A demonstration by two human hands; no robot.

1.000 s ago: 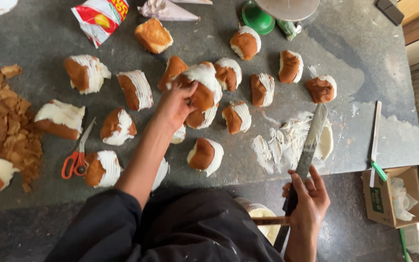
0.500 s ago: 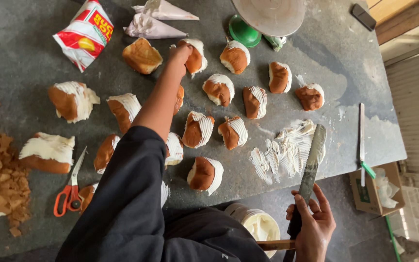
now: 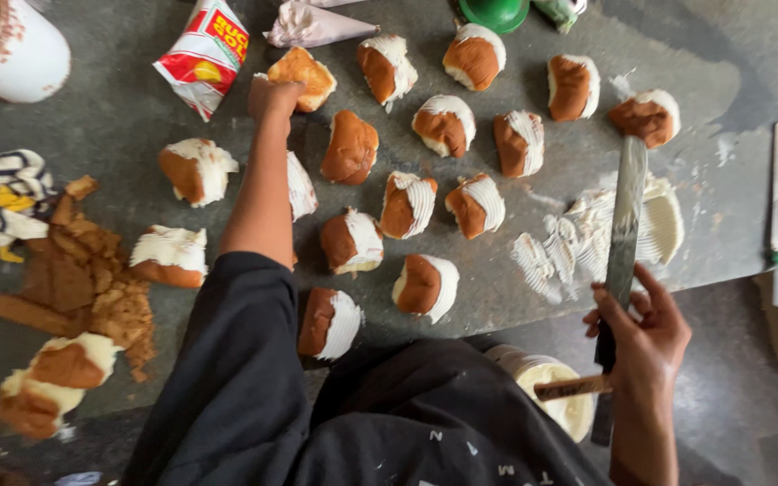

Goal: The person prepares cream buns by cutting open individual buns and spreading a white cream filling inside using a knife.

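My left hand [image 3: 272, 97] reaches far across the grey counter [image 3: 119, 135] and closes on a plain brown bun [image 3: 303, 76] near the back. Several cream-filled buns [image 3: 420, 202] lie scattered in front of it. My right hand [image 3: 646, 333] grips the handle of a long flat knife [image 3: 623, 229], whose blade lies over smears of white cream [image 3: 587, 236] at the counter's front right.
A red and white snack bag [image 3: 204, 56] and a cream piping bag [image 3: 308, 24] lie at the back. Brown crust scraps [image 3: 83, 279] pile at the left beside a striped cloth [image 3: 2, 193]. A white tub [image 3: 11, 49] stands far left; a cream bucket [image 3: 551, 396] sits below the counter.
My left hand has moved left from a cream-filled bun to the plain bun beside the snack bag. The view has shifted; the right hand still holds the knife.
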